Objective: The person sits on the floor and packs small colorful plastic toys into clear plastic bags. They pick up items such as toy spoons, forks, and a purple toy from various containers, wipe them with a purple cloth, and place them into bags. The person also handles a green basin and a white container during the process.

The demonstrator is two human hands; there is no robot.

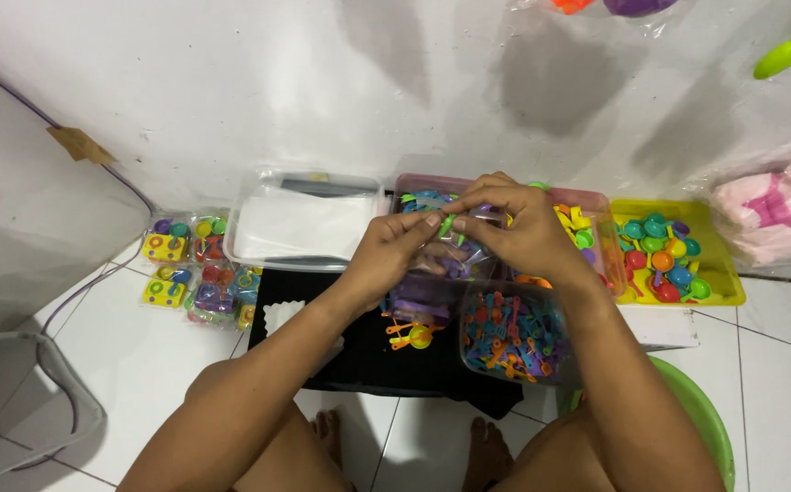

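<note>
Above toy tubs, both hands pinch clear bag (457,239).

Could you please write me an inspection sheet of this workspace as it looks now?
Surface: black mat on white tiled floor.
Job's things: small clear bag with a green piece, held over the tubs.
Clutter: clear tub of small coloured parts; yellow tray of coloured spoons; lidded clear box; packed toy sets; green basin.
Grippers: left hand and right hand, fingers pinching the bag.
Cables: grey cable along the wall.
Surroundings: white wall; pink bagged item.
</note>
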